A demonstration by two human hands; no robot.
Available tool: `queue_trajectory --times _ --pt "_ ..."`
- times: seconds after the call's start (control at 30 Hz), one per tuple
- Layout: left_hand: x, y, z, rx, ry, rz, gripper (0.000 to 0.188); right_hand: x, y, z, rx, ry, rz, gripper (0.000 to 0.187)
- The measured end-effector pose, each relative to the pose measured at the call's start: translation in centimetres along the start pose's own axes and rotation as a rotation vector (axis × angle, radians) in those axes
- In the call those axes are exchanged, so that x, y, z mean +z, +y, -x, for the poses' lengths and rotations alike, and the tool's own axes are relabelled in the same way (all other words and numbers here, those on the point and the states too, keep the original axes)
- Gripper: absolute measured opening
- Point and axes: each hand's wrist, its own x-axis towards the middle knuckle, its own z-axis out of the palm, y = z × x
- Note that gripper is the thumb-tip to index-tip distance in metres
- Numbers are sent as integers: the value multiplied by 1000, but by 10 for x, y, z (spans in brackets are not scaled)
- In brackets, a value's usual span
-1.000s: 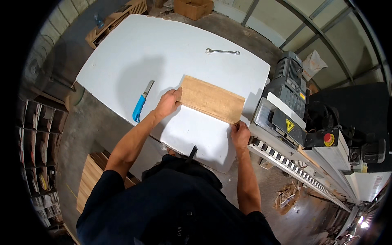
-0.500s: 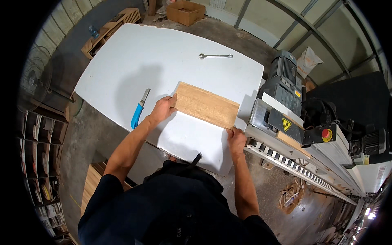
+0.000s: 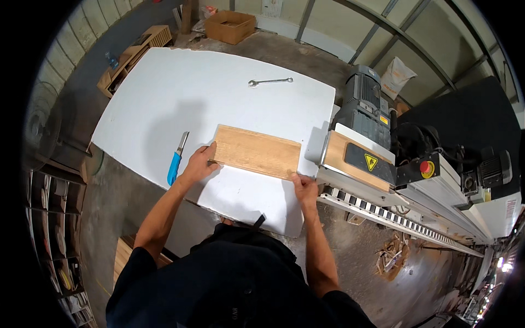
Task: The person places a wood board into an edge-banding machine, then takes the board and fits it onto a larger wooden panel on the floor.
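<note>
Left of the rectangular light-brown wooden board (image 3: 257,152) lies a blue-handled, metal-bladed knife (image 3: 178,157); behind the board, a silver metal wrench (image 3: 272,82); right, a grey-and-white metal machine (image 3: 365,123).

Gripping wooden board (image 3: 258,151) with left hand (image 3: 201,163) at near left corner, right hand (image 3: 305,187) at near right. Showing white table (image 3: 164,82) beneath, blue-handled knife (image 3: 175,165) left, wrench (image 3: 272,82) far, machine (image 3: 418,179) right.

Head-worn fisheye, overhead, facing down, fairly near

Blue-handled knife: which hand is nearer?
Left. The left hand is just right of the knife; the right hand farther right, at the near right corner of the board.
</note>
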Motion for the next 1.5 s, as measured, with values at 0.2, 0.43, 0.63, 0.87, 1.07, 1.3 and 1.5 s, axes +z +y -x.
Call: queue_trajectory --times 0.2,0.43,0.63,0.87,1.07,1.3,1.5 --pt "10 32 4 57 253 2 57 -4 -45 -31 605 192 -987 35" --pt "44 132 -24 -26 -118 496 49 -6 -40 -47 507 71 -1280 17" --pt "62 127 -24 -340 -75 1052 40 41 -84 28 673 -261 -1004 18" --pt "10 61 -12 -568 157 1081 29 4 -49 -2 492 134 -1040 10" --pt "7 12 -11 -402 201 314 42 -10 -33 2 81 32 367 33" --pt "4 18 5 -44 122 108 70 -2 -25 16 -207 19 336 39" --pt "0 22 -7 -66 98 -14 67 3 -29 12 -204 45 393 28"
